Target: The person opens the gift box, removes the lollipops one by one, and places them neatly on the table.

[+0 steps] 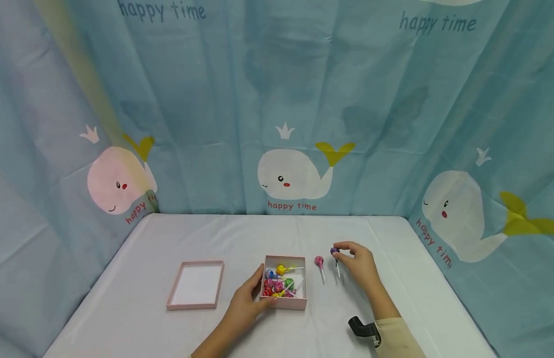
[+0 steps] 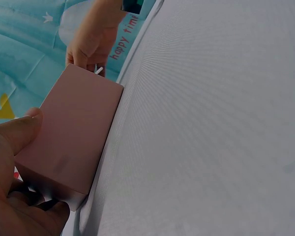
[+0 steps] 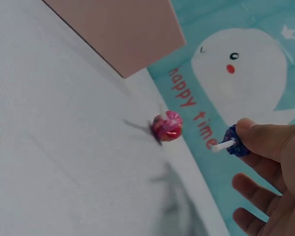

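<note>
Right hand (image 1: 361, 264) pinching lollipop (image 3: 237, 146), perhaps purple-wrapped

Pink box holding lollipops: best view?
Head: it shows the pink box open, with lollipops inside. Left wrist shows only outer faces, partly behind the left hand; right wrist, an outside portion cut by the frame.

The box (image 1: 283, 304) and lid (image 1: 197, 284) are pale pink, the lid white within; the wrapped sweets (image 1: 281, 270) are yellow, blue, red, pink and green, beside one pink lollipop (image 1: 319, 261) and one dark purple lollipop (image 1: 334, 251), both white-sticked. The table (image 1: 241, 233) is white, the sleeve (image 1: 395, 338) beige. The light blue curtain (image 1: 205, 99) carries white whales (image 1: 299, 171) with mustard tails (image 1: 334, 155) and red or blue lettering (image 1: 292, 205).
</note>
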### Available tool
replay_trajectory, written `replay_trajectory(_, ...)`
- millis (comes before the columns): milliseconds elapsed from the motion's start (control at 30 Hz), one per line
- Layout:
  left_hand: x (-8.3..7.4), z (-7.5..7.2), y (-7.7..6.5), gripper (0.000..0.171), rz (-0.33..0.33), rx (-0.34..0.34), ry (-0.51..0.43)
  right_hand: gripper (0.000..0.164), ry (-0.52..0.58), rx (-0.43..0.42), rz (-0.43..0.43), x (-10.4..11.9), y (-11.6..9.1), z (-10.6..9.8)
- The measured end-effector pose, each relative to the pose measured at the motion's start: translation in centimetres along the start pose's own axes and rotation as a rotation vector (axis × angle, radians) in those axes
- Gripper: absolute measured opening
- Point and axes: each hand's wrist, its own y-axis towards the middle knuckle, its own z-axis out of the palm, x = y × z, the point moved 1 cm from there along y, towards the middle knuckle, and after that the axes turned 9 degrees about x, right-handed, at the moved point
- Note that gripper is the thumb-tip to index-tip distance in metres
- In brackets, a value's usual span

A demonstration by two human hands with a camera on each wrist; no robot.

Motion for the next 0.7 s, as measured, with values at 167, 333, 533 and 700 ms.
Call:
replay_trajectory(167, 0.0, 0.0, 0.0, 0.096, -0.010, -0.003, 0.008, 0.025, 0.037, 0.010, 0.030, -1.2, 0.3, 0.6)
replay_trajectory(333, 0.0, 0.0, 0.0, 0.097, -0.016, -0.004, 0.009, 0.024, 0.034, 0.024, 0.056, -2.1, 0.6, 1.2)
replay_trajectory(533, -0.1, 0.0, 0.0, 0.098, -0.022, -0.004, 0.004, 0.024, 0.009, 0.034, 0.061, -2.6, 0.6, 1.8)
replay_trajectory(700, 0.0, 0.0, 0.0, 0.098, -0.030, 0.000, -0.003, 0.023, -0.025, 0.028, 0.049, -3.0, 0.5, 2.2)
